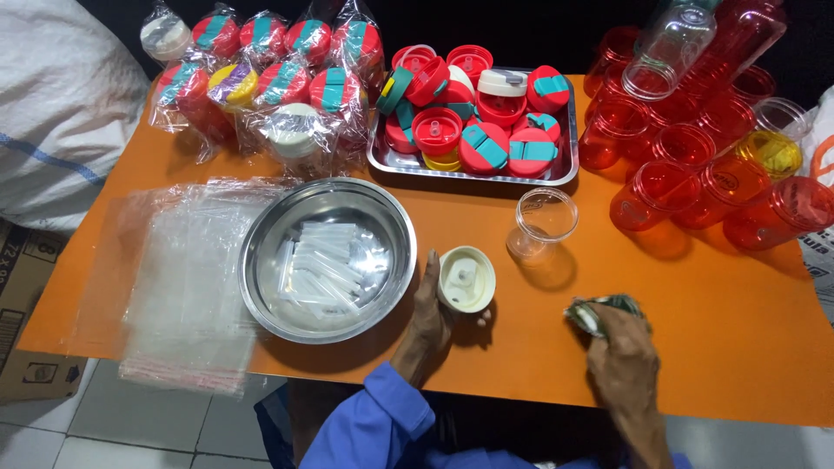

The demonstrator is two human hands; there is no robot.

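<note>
My left hand (432, 310) holds a cream bottle lid (466, 279), underside up, on the orange table (695, 347), just right of a round steel bowl (326, 258). The bowl holds several clear wrapped straws (323, 269). My right hand (619, 352) rests near the table's front edge, fingers closed on a small greenish-white crumpled thing (595, 311) that I cannot identify. A clear empty bottle (541, 222) stands between the two hands, farther back.
A steel tray (473, 167) of red and teal lids sits at the back centre. Bagged finished bottles (269, 82) cluster back left. Red and clear bottles (695, 165) crowd the back right. A stack of clear plastic bags (187, 278) lies left.
</note>
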